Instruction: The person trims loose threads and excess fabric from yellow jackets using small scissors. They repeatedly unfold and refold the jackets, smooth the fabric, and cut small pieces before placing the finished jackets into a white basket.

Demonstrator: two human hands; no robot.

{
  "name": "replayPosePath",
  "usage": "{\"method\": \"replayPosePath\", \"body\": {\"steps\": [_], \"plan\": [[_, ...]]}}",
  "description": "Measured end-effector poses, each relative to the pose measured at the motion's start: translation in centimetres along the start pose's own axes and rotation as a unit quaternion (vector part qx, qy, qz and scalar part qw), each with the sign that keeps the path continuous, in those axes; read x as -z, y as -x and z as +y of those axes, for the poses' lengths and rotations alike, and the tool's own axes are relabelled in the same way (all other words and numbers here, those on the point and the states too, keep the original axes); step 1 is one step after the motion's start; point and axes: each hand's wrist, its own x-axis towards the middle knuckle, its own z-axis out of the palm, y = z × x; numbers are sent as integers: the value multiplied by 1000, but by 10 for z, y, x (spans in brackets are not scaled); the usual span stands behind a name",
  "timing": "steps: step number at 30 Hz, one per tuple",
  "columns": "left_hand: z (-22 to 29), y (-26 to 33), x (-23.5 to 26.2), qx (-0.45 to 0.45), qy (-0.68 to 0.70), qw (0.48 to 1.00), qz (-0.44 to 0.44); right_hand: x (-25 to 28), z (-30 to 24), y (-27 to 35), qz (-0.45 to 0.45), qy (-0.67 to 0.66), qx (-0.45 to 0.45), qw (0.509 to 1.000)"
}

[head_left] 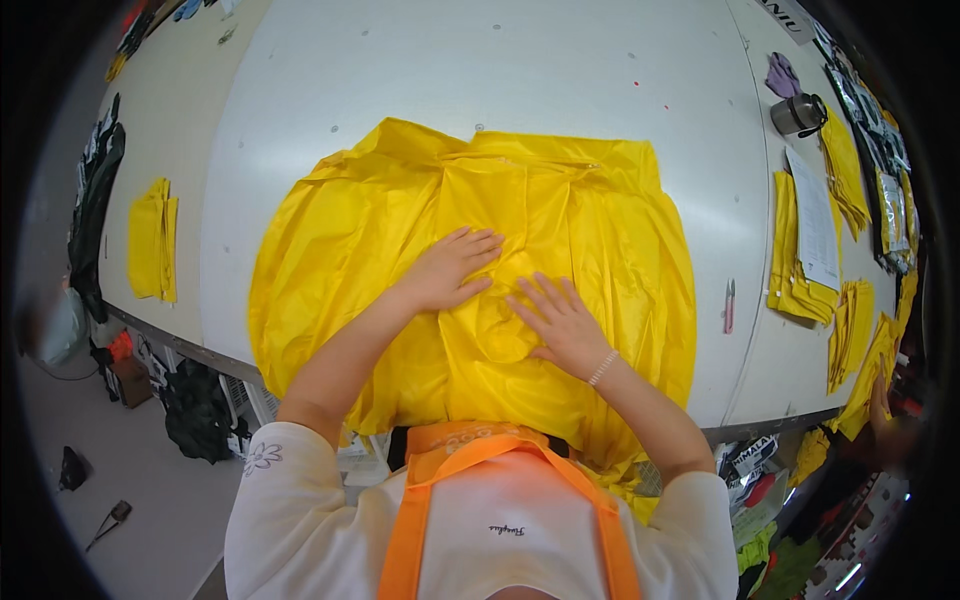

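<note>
A large piece of thin, shiny yellow fabric (350, 230) lies spread and wrinkled on the white table (560, 65), its near part hanging over the front edge. It looks like a garment, though its exact kind is unclear. My left hand (452, 268) rests flat on the middle of the fabric, fingers stretched out to the right. Just right of it, my right hand (565, 328) lies on the cloth too, fingers spread and pointing up and left. Neither hand grips anything. A bracelet circles my right wrist.
At the right lie folded yellow pieces (790, 250), a paper sheet (813, 215), a small pair of snips (730, 305), a dark cup (798, 115) and a purple cloth (782, 75). Another folded yellow piece (152, 240) lies at the left. Another person's hand (880, 405) shows at the far right.
</note>
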Motion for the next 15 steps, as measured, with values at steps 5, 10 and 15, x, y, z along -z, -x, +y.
{"method": "replayPosePath", "body": {"steps": [5,10,15], "plan": [[-16,-7,0,161,325,932,-3,-32,25,-38,-27,-200,-209,957],[24,-8,32,34,113,967,227,-30,54,-75,-109,-235,-365,894],[23,19,-16,-41,-130,988,72,-17,32,-75,6,-129,-352,927]]}}
